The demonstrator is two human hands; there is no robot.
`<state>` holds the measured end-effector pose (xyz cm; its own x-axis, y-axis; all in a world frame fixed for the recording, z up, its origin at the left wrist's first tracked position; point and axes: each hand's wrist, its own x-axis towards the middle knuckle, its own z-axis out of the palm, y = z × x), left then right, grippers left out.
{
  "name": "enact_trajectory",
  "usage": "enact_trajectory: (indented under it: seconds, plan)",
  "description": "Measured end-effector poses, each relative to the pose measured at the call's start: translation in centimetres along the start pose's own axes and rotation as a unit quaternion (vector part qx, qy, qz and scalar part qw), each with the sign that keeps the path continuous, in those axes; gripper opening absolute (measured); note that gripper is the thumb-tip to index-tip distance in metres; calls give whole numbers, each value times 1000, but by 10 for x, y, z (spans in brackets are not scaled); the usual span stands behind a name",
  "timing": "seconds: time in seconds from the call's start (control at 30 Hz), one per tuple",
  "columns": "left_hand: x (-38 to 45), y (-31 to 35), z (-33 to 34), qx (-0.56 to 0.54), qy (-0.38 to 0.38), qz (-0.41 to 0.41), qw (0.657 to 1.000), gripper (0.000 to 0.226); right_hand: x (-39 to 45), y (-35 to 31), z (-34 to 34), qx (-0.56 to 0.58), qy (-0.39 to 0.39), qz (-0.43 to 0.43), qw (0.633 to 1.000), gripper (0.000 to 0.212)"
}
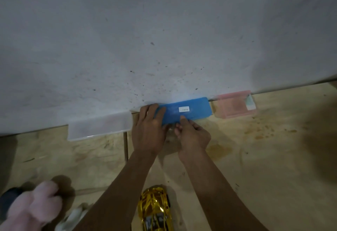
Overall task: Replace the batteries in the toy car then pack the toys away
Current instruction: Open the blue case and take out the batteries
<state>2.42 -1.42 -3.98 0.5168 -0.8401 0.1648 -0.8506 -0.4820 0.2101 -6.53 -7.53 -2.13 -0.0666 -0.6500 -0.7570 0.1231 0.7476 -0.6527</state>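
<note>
A flat blue plastic case (pixel 193 107) with a small white label lies against the wall at the far side of the wooden surface. My left hand (pixel 148 130) grips its left end, fingers curled over the top. My right hand (pixel 191 135) pinches its near edge with thumb and fingertips. A shiny gold toy car (pixel 155 209) stands between my forearms at the bottom of the view, apart from both hands.
A pink plastic box (pixel 235 105) sits right of the blue case, and a clear box (pixel 99 127) left of it, both against the grey wall (pixel 164 39). A pink plush toy (pixel 34 207) and a white soft item (pixel 74 216) lie at bottom left.
</note>
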Motion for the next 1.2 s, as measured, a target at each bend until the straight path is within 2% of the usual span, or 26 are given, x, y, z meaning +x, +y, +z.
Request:
enact_trajectory:
  seconds: [0.2,0.33,0.47,0.6,0.67,0.83,1.2]
  plan:
    - [4,1,-3,-15,-13,-13,1000,55,-6,-12,-6,3,-48,23,999,15]
    - [5,5,-6,-49,-25,-26,998,57,-12,-19,-1,32,-37,10,999,38]
    - [4,10,-11,-68,-31,-52,996,55,-7,-33,9,-31,-51,-7,998,27]
    - [8,8,-10,-86,-32,-69,993,52,2,-29,3,-76,1,-37,996,39]
    - [8,7,-8,-94,-22,-69,993,51,1,-22,0,-63,10,-22,998,45]
    - [8,6,-6,-95,-11,-62,993,55,-4,-18,8,43,-1,34,998,43]
    - [1,5,-1,-106,6,-42,993,79,-10,-41,9,70,-22,4,997,43]
